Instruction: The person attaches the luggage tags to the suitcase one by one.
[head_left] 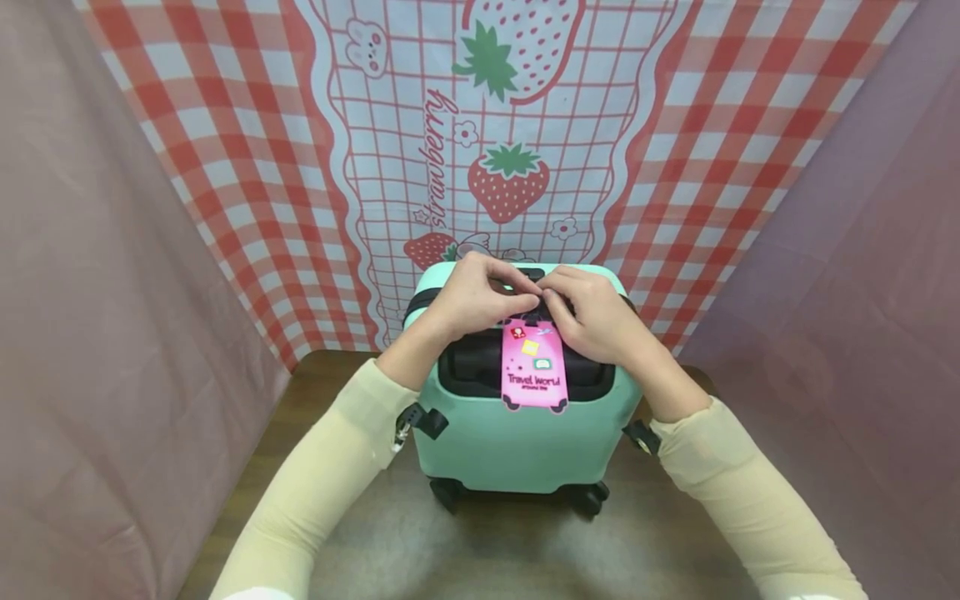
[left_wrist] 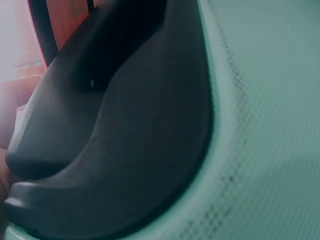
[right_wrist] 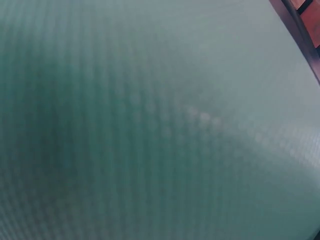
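Observation:
A mint-green suitcase (head_left: 517,450) stands upright on its wheels in the head view. A pink luggage tag (head_left: 535,358) printed "Travel World" hangs over the black handle recess near its top. Just above the tag, the left hand (head_left: 476,296) and right hand (head_left: 600,317) meet, thumbs and forefingers pinching the tag's dark strap; their fingertips hide most of it. The left wrist view shows the black recess (left_wrist: 160,125) up close beside the mint shell (left_wrist: 270,110). Only blurred ribbed shell (right_wrist: 150,130) fills most of the right wrist view.
Under the suitcase is a brown wooden tabletop (head_left: 360,533). A strawberry-print checked cloth (head_left: 255,150) hangs behind it. Plain pinkish curtains (head_left: 112,333) close off both sides. Black wheels (head_left: 588,497) show below the suitcase, and black camera straps (head_left: 430,422) hang at the wrists.

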